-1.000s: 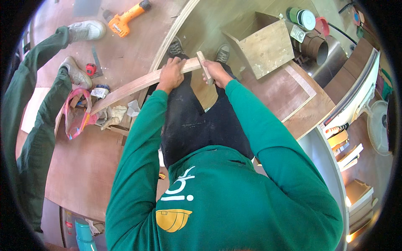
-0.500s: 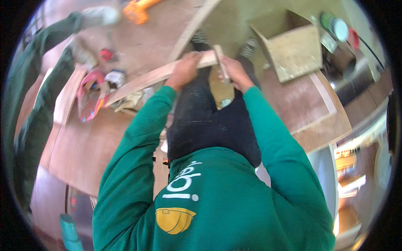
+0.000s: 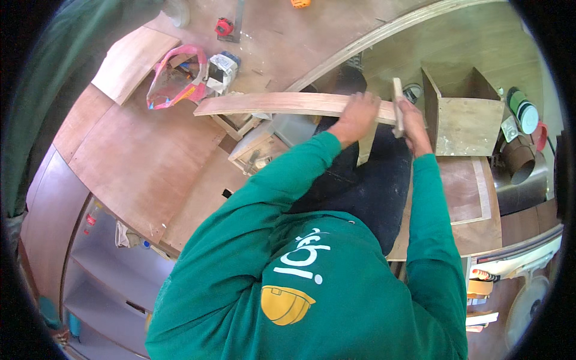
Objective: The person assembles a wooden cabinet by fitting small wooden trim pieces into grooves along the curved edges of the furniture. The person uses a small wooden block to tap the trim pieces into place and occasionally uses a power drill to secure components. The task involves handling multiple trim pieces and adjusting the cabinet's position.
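Observation:
A long, pale wooden board [image 3: 270, 104] stretches leftward across my lap. My left hand [image 3: 358, 117] is closed round it near its right end. At that end a short wooden strip [image 3: 397, 102] stands crosswise, seeming to touch the board. My right hand [image 3: 414, 127] grips this strip from its right side; some of its fingers are hidden behind the wood.
An open wooden box [image 3: 468, 126] stands to the right, with a green-and-white can [image 3: 524, 111] beyond it. On the left are a pink plastic bag [image 3: 180, 78], a red tape measure [image 3: 224, 27] and a wooden drawer [image 3: 259, 150]. Another person's dark-sleeved or trousered limb [image 3: 78, 66] crosses the far left.
My view has turned, so the surroundings sit differently. Both hands and the board now appear further right, and the board lies more level. Both hands keep their holds.

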{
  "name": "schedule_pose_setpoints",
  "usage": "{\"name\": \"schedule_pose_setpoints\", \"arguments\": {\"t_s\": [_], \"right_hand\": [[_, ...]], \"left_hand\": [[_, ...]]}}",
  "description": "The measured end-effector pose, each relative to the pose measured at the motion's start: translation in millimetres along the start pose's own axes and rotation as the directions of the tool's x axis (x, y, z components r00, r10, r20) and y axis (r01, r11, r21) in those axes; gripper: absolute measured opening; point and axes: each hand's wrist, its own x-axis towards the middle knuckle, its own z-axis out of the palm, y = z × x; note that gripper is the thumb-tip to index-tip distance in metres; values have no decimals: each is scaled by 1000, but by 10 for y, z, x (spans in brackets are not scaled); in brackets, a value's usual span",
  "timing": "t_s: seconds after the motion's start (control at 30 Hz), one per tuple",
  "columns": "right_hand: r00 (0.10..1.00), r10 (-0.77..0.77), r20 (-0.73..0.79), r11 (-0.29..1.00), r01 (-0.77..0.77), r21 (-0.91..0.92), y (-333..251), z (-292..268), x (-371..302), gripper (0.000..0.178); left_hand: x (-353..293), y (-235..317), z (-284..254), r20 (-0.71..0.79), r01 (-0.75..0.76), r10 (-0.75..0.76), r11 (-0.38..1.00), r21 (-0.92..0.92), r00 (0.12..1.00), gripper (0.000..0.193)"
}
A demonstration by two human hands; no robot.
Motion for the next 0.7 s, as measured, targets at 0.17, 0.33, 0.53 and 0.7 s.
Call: {"name": "schedule_pose_setpoints", "arguments": {"t_s": [0.17,0.33,0.53,0.7], "right_hand": [[964,-137,227,983,103,154,144,584,412,36],[980,-33,195,999,28,30,119,1110,551,42],[984,-6,177,999,12,-34,238,1176,772,56],[962,-261,-82,935,231,-269,440,1401,1031,63]], "left_hand": [[-264,-827,122,-79,93,-105,985,-145,991,50],[-325,-1373,-92,-15,41,-40,998,48,999,74],[-251,-1433,-236,-28,-30,34,990,139,999,76],[-196,-1531,-213,-57,-65,74,987,147,996,81]]}}
